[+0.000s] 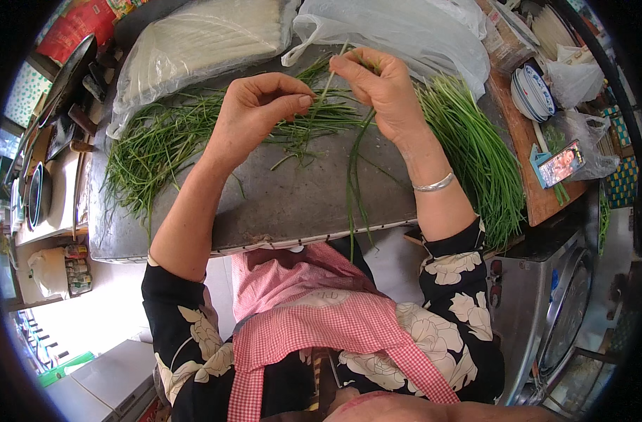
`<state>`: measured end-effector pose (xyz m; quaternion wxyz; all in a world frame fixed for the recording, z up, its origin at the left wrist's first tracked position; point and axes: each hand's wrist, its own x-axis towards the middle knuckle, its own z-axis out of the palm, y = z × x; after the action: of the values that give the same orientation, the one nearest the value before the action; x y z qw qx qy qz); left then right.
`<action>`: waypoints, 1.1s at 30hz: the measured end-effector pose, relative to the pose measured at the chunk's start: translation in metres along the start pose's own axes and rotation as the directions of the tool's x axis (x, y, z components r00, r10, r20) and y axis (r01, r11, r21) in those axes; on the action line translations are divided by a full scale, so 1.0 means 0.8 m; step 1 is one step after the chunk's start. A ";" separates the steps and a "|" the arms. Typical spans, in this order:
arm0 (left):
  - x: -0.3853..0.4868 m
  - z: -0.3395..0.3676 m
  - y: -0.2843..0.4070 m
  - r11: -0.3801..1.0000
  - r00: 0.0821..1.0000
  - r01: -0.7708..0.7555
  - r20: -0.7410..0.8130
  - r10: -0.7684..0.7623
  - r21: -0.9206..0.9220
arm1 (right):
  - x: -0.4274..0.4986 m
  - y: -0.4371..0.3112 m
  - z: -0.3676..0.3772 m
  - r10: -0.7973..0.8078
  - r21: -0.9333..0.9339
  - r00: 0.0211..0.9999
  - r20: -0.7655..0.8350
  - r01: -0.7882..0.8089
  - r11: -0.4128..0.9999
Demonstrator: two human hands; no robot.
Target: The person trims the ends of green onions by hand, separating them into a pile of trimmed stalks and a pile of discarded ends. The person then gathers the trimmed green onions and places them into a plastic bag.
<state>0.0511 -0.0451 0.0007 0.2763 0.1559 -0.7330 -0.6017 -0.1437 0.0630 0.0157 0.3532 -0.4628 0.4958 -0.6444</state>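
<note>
My right hand holds a few long green chive stalks, whose leaves hang towards the table's near edge. A pale stem sticks out at its thumb and forefinger. Thumb and forefinger of my left hand pinch together at the lower part of that stem, on some thin bit of plant. Beneath and left of my left hand spreads a loose, tangled pile of chives. A thick, aligned bunch of chives lies right of my right forearm. Small trimmed scraps rest between my hands on the grey metal tabletop.
Clear-wrapped pale noodles or sticks and a white plastic bag line the table's far side. On a wooden board at right stand a propped phone and stacked bowls. A wok is at far left.
</note>
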 end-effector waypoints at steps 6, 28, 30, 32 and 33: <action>0.003 0.002 -0.006 0.990 0.996 -0.030 -0.084 0.018 -0.135 | -0.002 0.012 0.013 -0.043 -0.185 0.996 0.083 0.058 0.981; -0.021 -0.114 0.046 0.829 0.989 -0.033 -0.102 0.108 0.558 | -0.006 -0.008 -0.005 0.215 0.120 0.921 0.324 -0.266 0.957; -0.031 -0.116 0.053 0.724 0.999 -0.034 0.002 0.045 0.689 | -0.006 -0.008 -0.004 0.204 0.094 0.925 0.320 -0.245 0.965; -0.023 -0.101 0.048 0.705 0.984 -0.148 0.036 0.172 0.694 | -0.007 -0.006 -0.001 0.187 0.051 0.927 0.325 -0.215 0.975; -0.019 -0.092 0.044 0.691 0.975 -0.182 0.038 0.218 0.700 | -0.008 -0.006 0.001 0.198 0.033 0.926 0.322 -0.220 0.975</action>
<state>0.1105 -0.0871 0.0409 0.2782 0.1825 -0.9113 -0.2424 -0.1411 0.0700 0.0186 0.5105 -0.4923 0.4567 -0.5370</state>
